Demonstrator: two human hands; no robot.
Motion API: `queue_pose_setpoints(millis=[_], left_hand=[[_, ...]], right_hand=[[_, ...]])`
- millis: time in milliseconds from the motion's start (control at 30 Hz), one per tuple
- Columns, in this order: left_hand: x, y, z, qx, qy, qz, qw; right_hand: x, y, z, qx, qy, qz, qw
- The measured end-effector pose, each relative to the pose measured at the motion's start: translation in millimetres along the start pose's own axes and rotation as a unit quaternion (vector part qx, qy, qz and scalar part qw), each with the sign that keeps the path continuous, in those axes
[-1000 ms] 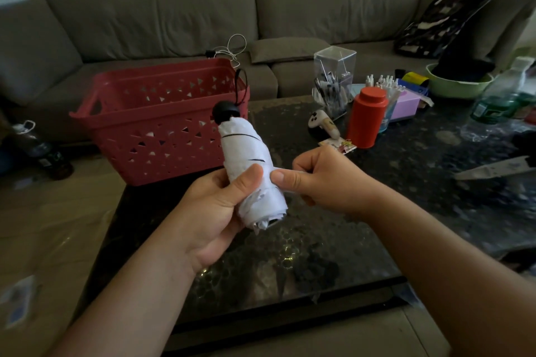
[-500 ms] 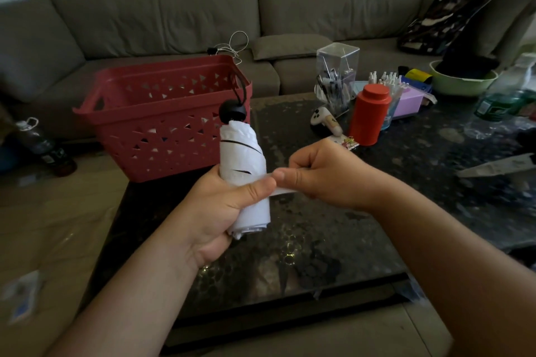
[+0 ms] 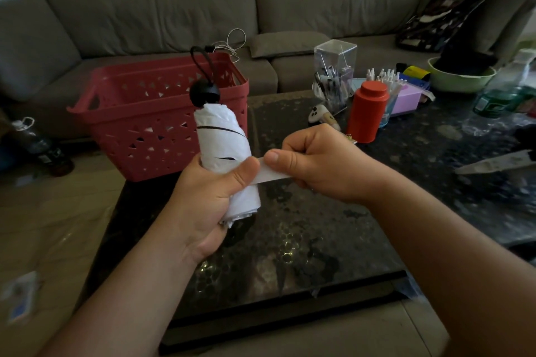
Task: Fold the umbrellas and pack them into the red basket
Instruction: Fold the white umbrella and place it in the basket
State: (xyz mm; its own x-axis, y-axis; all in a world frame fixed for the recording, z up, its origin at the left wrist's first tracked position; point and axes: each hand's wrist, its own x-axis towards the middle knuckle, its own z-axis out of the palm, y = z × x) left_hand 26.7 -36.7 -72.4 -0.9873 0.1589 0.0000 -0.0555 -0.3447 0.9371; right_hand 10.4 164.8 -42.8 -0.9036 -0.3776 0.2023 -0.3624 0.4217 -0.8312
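A folded white umbrella (image 3: pixel 220 136) with thin black lines, a black round handle and a black wrist loop stands nearly upright over the dark table. My left hand (image 3: pixel 208 200) grips its lower half, thumb across the front. My right hand (image 3: pixel 316 162) pinches the umbrella's white closing strap (image 3: pixel 272 175) and holds it stretched to the right. The red basket (image 3: pixel 139 113), with triangle cut-outs, sits on the table's far left corner just behind the umbrella. What lies inside the basket is hidden by its wall.
The dark table (image 3: pixel 304 226) carries a red canister (image 3: pixel 367 111), a clear pen holder (image 3: pixel 333 72), a purple box (image 3: pixel 406 97), a green bowl (image 3: pixel 461 78), a plastic bottle (image 3: pixel 504 90) and a knife (image 3: pixel 496 164) at right. A grey sofa (image 3: pixel 174 14) runs behind.
The umbrella has turned more upright and shifted slightly left. My right hand has drawn the strap out further to the right.
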Motion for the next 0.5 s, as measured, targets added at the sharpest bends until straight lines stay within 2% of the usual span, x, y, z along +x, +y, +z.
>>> queue_pose_setpoints(millis=[167, 300, 500], left_hand=[[-5.7, -1.0, 2.1, -0.064, -0.113, -0.039, 0.991], [-0.8, -2.0, -4.8, -0.100, -0.155, -0.044, 0.982], [-2.7, -5.9, -8.5, -0.159, -0.205, -0.056, 0.964]], right_hand=[[-2.7, 0.5, -1.4, 0.047, -0.035, 0.000, 0.998], [-5.6, 1.5, -3.9, 0.053, -0.050, 0.018, 0.997], [-6.6, 6.5, 2.5, 0.126, -0.037, 0.025, 0.991]])
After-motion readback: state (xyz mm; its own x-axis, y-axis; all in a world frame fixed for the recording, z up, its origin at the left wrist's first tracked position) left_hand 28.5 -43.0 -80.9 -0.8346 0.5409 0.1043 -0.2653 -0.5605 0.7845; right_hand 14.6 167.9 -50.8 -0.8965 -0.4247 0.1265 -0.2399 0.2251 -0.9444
